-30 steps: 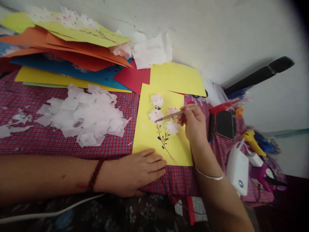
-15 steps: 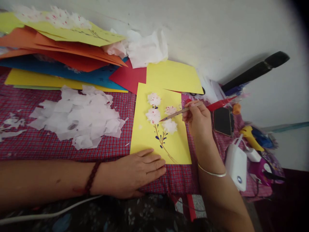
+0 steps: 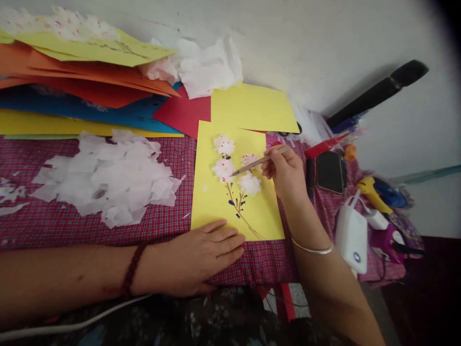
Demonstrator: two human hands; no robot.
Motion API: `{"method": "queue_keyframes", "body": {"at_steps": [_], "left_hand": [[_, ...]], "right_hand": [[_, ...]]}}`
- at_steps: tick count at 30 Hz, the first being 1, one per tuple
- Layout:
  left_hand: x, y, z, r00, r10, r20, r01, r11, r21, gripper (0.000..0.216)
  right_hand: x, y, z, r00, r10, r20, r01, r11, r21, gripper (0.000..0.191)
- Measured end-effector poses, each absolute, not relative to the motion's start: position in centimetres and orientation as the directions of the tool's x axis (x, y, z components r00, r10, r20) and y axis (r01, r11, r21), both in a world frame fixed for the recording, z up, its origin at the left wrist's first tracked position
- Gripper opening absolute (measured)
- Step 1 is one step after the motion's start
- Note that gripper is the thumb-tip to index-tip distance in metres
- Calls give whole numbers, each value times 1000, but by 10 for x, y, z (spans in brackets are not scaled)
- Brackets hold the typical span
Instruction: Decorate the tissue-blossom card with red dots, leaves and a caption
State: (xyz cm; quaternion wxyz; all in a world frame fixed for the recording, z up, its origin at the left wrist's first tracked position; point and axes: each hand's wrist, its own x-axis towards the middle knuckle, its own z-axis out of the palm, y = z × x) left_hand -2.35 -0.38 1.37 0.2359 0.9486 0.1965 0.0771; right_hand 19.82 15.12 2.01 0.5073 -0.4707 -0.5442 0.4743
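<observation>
Pinching the thin brush [image 3: 256,163] over the right edge of the yellow sheet [image 3: 209,206], the right hand [image 3: 287,174] is nearer the speckled blossom [image 3: 223,169], leftward along the shaft; the left hand [image 3: 207,253], fingers slightly spread, covers the near-left corner.

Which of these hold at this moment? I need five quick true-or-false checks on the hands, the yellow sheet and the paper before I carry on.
1. The left hand overlaps the near edge of the yellow sheet bearing flowers. True.
2. The right hand is empty. False: it holds a thin tool.
3. The torn white paper lies left of that sheet. True.
4. Every flower is red-specked. False: the lower right flower looks plain white.
5. A silver-coloured bangle circles the right wrist. True.
</observation>
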Motion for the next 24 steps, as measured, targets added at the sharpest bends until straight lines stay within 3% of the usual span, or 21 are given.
{"method": "queue_keyframes", "body": {"at_steps": [4,8,13,18,24], "left_hand": [[-24,-4,13,917,399,28,336,-807,486,71],[-25,-7,10,912,411,5,358,-799,482,74],[-24,-7,11,919,393,-35,366,-817,446,77],[-25,-6,13,918,394,-56,376,-814,442,85],[-25,-5,8,918,392,-55,371,-804,466,87]], "right_hand": [[207,156,26,2,990,143,17,143,-990,24],[242,174,34,267,934,237,-15,250,-968,20],[293,201,21,502,823,264,108,243,-964,22],[306,210,4,494,802,335,220,258,-941,27],[293,209,1,474,809,347,226,270,-936,17]]}}
